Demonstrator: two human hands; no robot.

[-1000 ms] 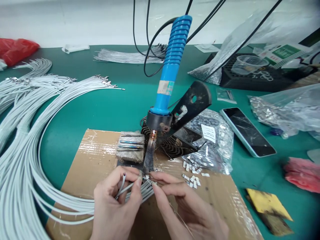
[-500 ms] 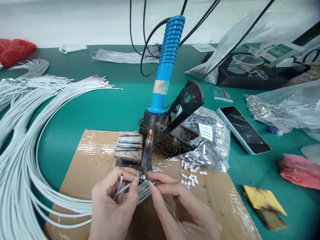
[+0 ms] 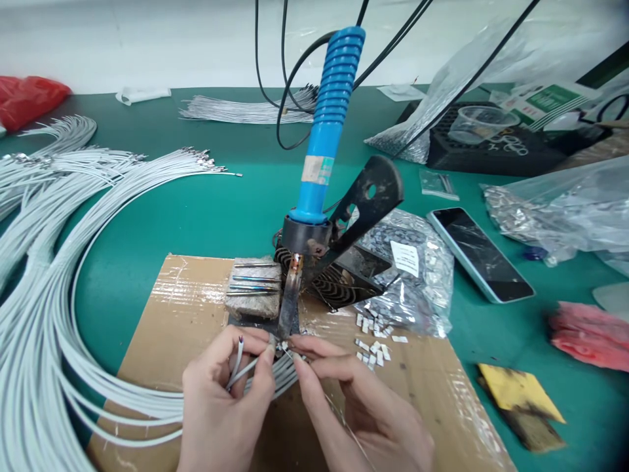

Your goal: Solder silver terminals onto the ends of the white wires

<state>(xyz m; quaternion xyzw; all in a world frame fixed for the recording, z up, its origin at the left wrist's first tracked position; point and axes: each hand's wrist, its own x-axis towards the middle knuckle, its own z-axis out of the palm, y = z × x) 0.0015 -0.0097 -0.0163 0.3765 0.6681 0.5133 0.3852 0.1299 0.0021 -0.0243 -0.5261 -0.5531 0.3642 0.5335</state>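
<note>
My left hand (image 3: 226, 400) is closed, with thumb and forefinger pinching a white cable (image 3: 244, 373) near its end. Another short cable end (image 3: 238, 354) stands up between its fingers. My right hand (image 3: 366, 400) is also closed, pinching a thin solder wire (image 3: 350, 429) that trails down across the palm. The fingertips of both hands almost meet just under the tip of a blue-handled soldering iron (image 3: 328, 137), which is clamped pointing down in a black stand (image 3: 363, 206). A tiny metal piece sits between the fingertips; its details are too small to make out.
White cable bundles (image 3: 44, 314) curve in from the left and pass under my hands. A cardboard sheet (image 3: 162, 314) bears a worn block (image 3: 253, 305) with thin rods and several small metal tabs (image 3: 376, 354). A plastic bag (image 3: 427, 275), a phone (image 3: 481, 252) and a scorched yellow sponge (image 3: 521, 393) lie rightward.
Both hands keep their grips and stay almost in place under the iron tip. The left hand sits very slightly further right.
</note>
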